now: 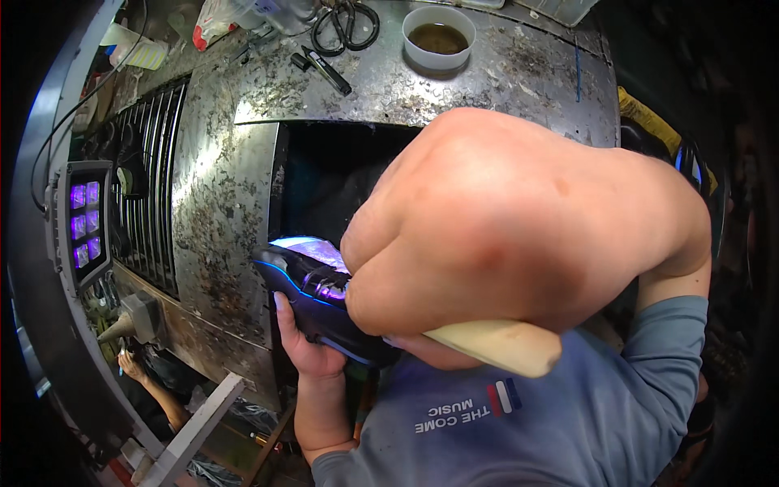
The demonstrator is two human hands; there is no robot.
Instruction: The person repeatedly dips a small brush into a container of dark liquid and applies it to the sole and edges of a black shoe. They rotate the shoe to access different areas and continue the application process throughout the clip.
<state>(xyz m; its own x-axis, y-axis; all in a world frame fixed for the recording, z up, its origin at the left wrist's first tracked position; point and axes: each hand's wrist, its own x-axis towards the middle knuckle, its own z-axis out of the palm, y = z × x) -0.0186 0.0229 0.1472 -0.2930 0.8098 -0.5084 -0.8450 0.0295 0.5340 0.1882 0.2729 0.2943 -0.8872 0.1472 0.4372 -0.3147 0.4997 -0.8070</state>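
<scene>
A black shoe (312, 307) with a violet-blue glow along its edge is held in front of my chest. My left hand (312, 345) grips it from below, thumb up along its near side. Very close to the camera, my right hand (479, 227) is closed around a pale wooden handle (507, 345), whose butt end sticks out toward my shirt. That hand sits over the right part of the shoe and hides it. The tool's working end is hidden too, so its kind does not show.
On the worn metal bench (219, 268) stand a white bowl of brownish liquid (438, 40), a black marker (329, 73) and black scissors (347, 24). A violet lamp (85, 219) hangs at left by slatted bars (154, 187). Another person's hand (134, 365) shows at lower left.
</scene>
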